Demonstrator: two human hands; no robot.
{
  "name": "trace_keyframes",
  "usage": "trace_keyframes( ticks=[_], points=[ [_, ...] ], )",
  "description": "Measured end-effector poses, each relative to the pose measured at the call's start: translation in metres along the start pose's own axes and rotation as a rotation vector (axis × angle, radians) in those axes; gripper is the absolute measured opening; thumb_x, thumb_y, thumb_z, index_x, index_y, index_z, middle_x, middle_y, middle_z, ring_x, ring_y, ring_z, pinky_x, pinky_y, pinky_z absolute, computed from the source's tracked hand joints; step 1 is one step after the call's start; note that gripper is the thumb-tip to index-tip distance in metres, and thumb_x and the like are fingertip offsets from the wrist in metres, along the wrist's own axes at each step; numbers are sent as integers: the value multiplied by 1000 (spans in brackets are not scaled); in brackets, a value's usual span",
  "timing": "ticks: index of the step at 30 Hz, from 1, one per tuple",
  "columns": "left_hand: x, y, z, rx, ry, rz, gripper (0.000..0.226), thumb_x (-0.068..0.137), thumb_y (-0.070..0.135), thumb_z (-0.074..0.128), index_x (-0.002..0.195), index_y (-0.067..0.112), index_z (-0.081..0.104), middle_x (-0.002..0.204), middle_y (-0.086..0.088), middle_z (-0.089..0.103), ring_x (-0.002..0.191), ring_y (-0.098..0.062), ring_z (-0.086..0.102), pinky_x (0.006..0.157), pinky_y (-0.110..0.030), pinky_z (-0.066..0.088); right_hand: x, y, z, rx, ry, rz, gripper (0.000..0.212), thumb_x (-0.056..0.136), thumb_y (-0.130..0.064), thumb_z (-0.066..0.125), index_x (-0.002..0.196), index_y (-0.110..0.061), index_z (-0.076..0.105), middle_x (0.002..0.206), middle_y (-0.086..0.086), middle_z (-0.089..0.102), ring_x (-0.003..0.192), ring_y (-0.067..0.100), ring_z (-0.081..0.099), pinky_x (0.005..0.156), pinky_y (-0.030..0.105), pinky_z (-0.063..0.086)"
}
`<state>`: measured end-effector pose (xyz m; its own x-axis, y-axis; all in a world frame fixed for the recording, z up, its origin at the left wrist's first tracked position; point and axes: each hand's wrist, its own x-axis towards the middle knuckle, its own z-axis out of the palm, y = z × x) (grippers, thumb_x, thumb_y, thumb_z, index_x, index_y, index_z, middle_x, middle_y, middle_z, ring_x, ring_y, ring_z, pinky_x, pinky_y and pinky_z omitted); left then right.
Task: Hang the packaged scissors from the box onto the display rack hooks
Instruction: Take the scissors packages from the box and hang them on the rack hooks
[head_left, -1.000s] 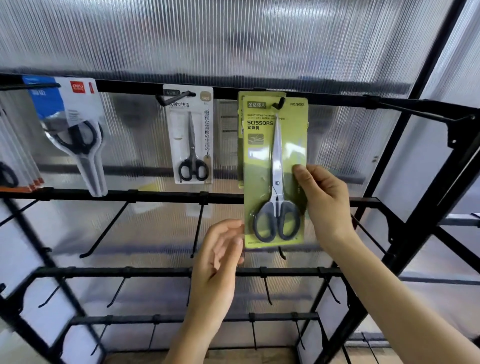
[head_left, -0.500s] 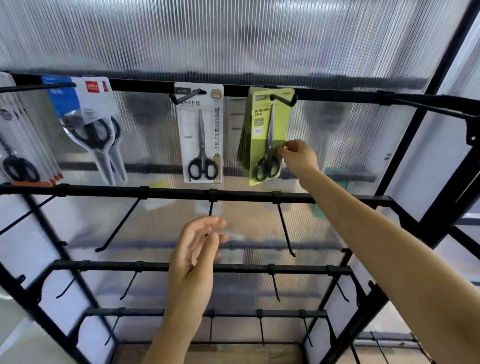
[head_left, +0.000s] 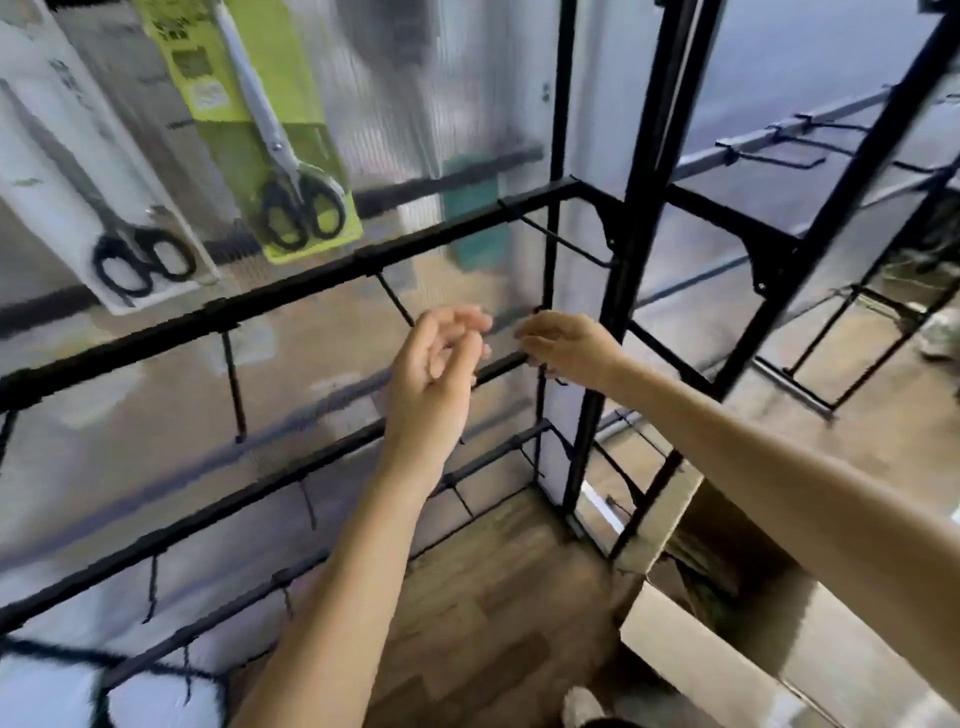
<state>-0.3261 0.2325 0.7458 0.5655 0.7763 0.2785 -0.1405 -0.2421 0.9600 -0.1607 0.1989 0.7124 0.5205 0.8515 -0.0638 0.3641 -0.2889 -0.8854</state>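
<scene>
we get one view only: head camera, wide-angle, looking forward and down, rolled so display rack (head_left: 291, 288) bars slant. we sit close to rack, left hand (head_left: 436, 364) and right hand (head_left: 566, 343) mid-frame. green scissors pack (head_left: 234, 156) cut off top left, cardboard box (head_left: 691, 670) lower right. picture motion-blurred.

Left hand (head_left: 434, 364): bare, long slim fingers, blurred.
Right hand (head_left: 569, 348): bare, fingertips blurred.
Left forearm (head_left: 332, 587): slim, uncovered along its visible length.
Right forearm (head_left: 769, 478): uncovered likewise.
Shoe (head_left: 582, 707): pale toe at the bottom edge, with dark clothing beside it.
</scene>
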Motion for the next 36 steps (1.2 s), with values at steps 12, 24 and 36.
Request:
trace_keyframes(
  ticks=[12, 24, 36],
  points=[
    [-9, -92, 232, 15, -545, -310, 17, 93, 14, 45, 87, 27, 54, 91, 6, 62, 73, -10, 57, 59, -16, 42, -141, 202, -129, 98, 507, 565, 12, 91, -16, 54, 100, -16, 62, 91, 3, 60, 67, 11, 55, 56, 18, 50],
    [-46, -254, 386, 570, -938, -579, 17, 93, 16, 46, 106, 14, 56, 105, -5, 55, 95, -21, 53, 79, -26, 43, -164, 372, -173, 68, 394, 879, 26, 93, -18, 46, 112, -10, 61, 99, 5, 57, 86, 19, 56, 70, 30, 51],
    [-65, -431, 413, 908, -1198, -702, 26, 93, 21, 43, 118, 19, 52, 124, -2, 54, 108, -21, 50, 84, -25, 37, -150, 536, -90, 209, 314, 1133, 31, 91, -17, 48, 120, -13, 56, 122, 8, 59, 98, 18, 51, 82, 24, 38]
  ],
)
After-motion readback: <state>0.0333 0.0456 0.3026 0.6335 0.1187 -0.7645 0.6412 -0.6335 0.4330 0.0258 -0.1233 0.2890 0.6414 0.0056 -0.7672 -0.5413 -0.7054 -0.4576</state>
